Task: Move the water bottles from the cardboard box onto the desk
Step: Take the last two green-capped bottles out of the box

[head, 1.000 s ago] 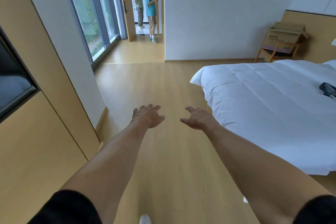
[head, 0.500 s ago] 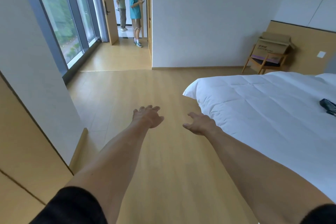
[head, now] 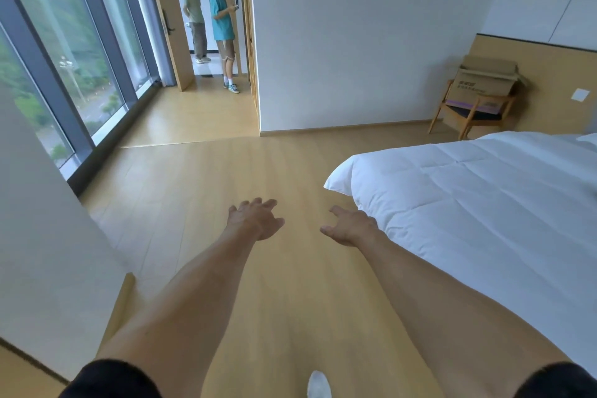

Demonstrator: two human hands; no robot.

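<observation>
Both arms out over floor, left hand (head: 255, 220) and right hand (head: 350, 225) relaxed, empty; cardboard box (head: 484, 82) on chair (head: 470, 113) (far right corner).

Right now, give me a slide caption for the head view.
Both empty hands, left hand and right hand, reach over the wooden floor toward a distant cardboard box on a chair.

Just one view here, a wide-angle head cam looking forward and down from standing height. Both forearms stretch out from the bottom edge over the wood floor (head: 200, 191). Bed (head: 468, 203) sits close at 3 o'clock, window (head: 58, 52) at 10, doorway far off around 12.
</observation>
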